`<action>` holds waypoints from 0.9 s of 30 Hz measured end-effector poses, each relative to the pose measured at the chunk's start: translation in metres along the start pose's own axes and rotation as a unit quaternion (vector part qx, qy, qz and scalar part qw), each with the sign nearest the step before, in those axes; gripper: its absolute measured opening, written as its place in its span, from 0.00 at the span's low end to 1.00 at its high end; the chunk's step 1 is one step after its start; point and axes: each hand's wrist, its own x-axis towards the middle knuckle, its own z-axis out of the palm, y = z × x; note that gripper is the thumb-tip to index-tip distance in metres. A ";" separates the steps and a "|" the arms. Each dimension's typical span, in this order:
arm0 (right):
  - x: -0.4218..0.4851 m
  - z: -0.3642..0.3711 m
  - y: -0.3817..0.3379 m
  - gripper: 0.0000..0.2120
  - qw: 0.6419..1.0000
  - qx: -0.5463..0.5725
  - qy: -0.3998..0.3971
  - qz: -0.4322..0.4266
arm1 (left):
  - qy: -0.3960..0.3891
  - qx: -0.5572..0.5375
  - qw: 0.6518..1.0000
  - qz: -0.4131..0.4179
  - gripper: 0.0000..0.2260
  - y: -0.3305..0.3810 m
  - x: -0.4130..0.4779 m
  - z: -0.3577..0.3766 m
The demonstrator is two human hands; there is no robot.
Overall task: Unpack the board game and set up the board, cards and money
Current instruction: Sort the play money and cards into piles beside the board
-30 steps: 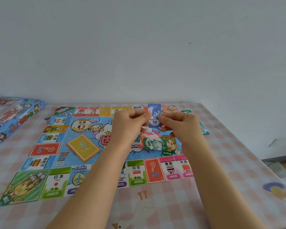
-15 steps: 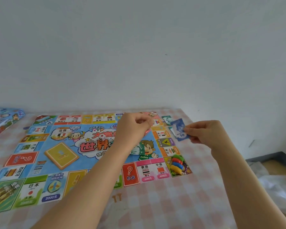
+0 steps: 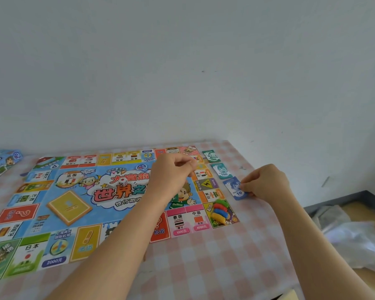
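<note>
The game board [image 3: 52, 213] lies flat on the checked tablecloth. My right hand [image 3: 266, 184] pinches a blue "10" money note [image 3: 235, 189] and holds it down on the cloth just right of the board. Beyond it lie a teal "100" note [image 3: 222, 171] and a green note [image 3: 211, 155], in a row. My left hand [image 3: 171, 172] hovers over the board's right half with its fingers curled round the remaining notes, which it almost wholly hides. A yellow card stack [image 3: 68, 207] sits on the board.
A white die [image 3: 123, 181] rests near the board's middle. Coloured tokens [image 3: 220, 211] are piled on its near right corner. The game box [image 3: 0, 163] lies at the far left. The table's right edge drops to the floor, where crumpled plastic [image 3: 355, 241] lies.
My right hand pulled the blue "10" note off the bundle, carried it right and lowered it onto the cloth beside the board. My view swung to the right.
</note>
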 end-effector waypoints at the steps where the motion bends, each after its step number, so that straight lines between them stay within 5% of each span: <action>1: 0.000 0.000 0.000 0.08 1.000 -0.004 0.003 0.001 | 0.000 0.001 1.000 0.001 0.06 0.000 0.000 0.000; 15: -0.005 -0.003 -0.003 0.01 0.997 -0.049 0.035 -0.040 | 0.035 -0.014 0.999 -0.002 0.06 -0.010 0.006 -0.015; 22: -0.005 -0.001 -0.015 0.09 0.987 -0.120 0.083 -0.061 | 0.068 -0.002 0.998 -0.017 0.07 -0.019 0.006 -0.041; 27: -0.023 0.015 -0.037 0.10 0.988 -0.067 0.055 -0.131 | 0.088 0.066 0.994 0.006 0.03 -0.025 0.004 -0.057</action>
